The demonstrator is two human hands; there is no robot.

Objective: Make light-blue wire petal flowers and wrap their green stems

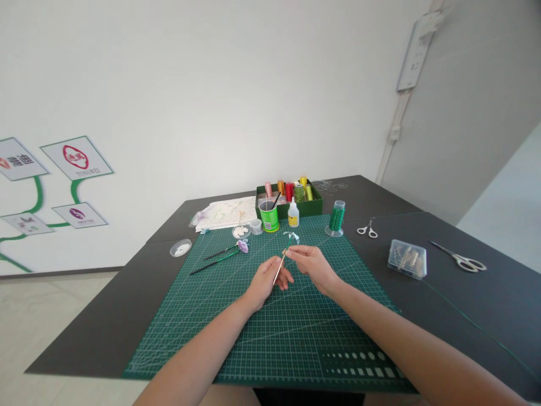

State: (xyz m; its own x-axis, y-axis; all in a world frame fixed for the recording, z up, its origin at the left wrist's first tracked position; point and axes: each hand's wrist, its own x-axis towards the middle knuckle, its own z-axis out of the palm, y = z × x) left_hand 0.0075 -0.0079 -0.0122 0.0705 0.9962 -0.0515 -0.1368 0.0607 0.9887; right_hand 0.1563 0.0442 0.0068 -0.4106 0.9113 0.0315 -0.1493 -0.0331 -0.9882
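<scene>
Above the middle of the green cutting mat (262, 349), my left hand (266, 277) is closed around a thin pale stick (278, 273), which slants up to the right. My right hand (311, 264) pinches at the stick's upper end, thumb and forefinger together. From there a short green stem rises to a small pale blue-white flower (292, 235). Two finished-looking stems with a purple flower (242, 246) lie on the mat to the left of my hands. The details between my right fingertips are too small to make out.
Behind the hands stand a green can (269, 220), a glue bottle (293, 214) and a box (315, 206) of coloured thread spools. Right are a green thread spool (337, 217), small scissors (367, 230), a clear plastic box (407, 259) and larger scissors (462, 260). Left is a shallow dish (181, 248).
</scene>
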